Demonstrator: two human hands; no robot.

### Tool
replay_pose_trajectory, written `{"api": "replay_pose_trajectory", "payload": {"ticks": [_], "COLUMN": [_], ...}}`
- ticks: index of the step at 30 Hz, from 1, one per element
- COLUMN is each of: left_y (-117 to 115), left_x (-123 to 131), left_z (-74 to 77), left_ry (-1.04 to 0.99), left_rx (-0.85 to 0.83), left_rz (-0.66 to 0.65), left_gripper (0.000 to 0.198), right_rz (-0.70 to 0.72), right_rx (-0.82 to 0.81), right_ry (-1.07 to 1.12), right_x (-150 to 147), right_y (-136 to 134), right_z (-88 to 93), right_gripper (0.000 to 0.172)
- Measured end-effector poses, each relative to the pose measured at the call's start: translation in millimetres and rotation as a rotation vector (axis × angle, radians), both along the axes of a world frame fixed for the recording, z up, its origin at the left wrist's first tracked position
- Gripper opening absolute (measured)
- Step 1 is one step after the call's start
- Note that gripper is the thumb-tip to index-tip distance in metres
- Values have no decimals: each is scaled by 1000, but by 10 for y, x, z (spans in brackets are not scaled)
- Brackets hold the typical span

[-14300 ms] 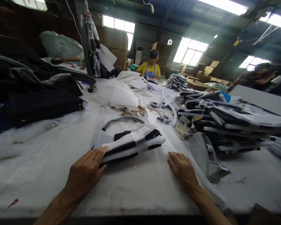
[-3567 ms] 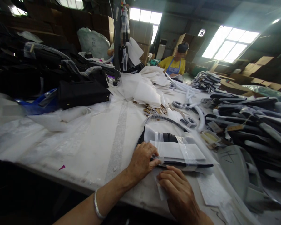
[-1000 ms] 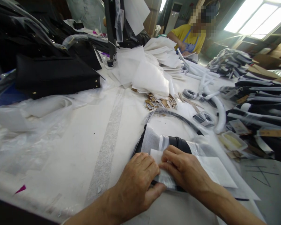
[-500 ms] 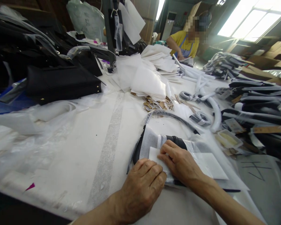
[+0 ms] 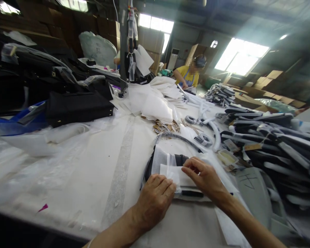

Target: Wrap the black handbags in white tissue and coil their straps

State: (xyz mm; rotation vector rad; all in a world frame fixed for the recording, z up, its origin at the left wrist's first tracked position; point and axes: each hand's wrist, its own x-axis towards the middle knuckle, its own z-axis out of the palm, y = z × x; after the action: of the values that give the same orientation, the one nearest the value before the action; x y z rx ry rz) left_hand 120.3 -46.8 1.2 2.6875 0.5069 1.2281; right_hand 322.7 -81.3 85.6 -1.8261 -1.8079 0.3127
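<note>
Worktop [image 5: 93,168], white and scuffed, runs up from the bottom of the frame. At lower centre the left hand [image 5: 155,197] lies on the near left part of a bag [image 5: 180,159]; its fingers [image 5: 167,187] are bent and side by side, but from here I cannot tell whether they grip or only press. The right hand [image 5: 206,177] is just to the right, thumb and forefinger drawn almost together over the white sheet [image 5: 186,178] on the bag; whether anything is pinched there I can't make out.

The bag lies flat, partly wrapped, its handle [image 5: 167,133] arching away from the hands. A pink scrap [image 5: 43,207] sits at lower left, near the worktop's edge, and a grey shell [image 5: 250,181] with black marks stands at lower right. Crumpled plastic [image 5: 46,156] spreads along the left, a small tub [image 5: 227,157] sits right of the bag, and tags [image 5: 165,126] are heaped just beyond the handle.

Farther up, black bags [image 5: 80,107] crowd the left, stacked wrapped goods [image 5: 260,137] the right, with loose paper [image 5: 157,105] between. Past a post [image 5: 123,48], a co-worker [image 5: 187,74] in yellow bends forward at upper centre, a bright window [image 5: 241,55] behind to the right.
</note>
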Motion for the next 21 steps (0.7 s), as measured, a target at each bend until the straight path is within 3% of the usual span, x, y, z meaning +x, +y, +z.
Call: {"api": "replay_pose_trajectory", "payload": {"ticks": [3,6,10,14,21], "left_y": [-2,-9,-13,-2,10], "left_x": [-2,-3,1,6,-5], "left_z": [24,31,-4,-15,37], "left_ry": [-32,-63,-65,-71,-90], "left_rx": [35,74,93,86,39], "left_rz": [5,5,16,10,-22], "left_gripper": [21,22,20,19,19], "right_rz": [-128,-225,-173,-96,-117], "right_rx": [13,-6,-19,-3,154], "right_ry": [9,-6,-139,-253,-148], "right_x": [168,273,198,96,280], "right_y": [-191,-296,-301,-269,-450], "right_z": [6,-104,-237,-260,-166], "right_gripper": [17,21,19,16,19]}}
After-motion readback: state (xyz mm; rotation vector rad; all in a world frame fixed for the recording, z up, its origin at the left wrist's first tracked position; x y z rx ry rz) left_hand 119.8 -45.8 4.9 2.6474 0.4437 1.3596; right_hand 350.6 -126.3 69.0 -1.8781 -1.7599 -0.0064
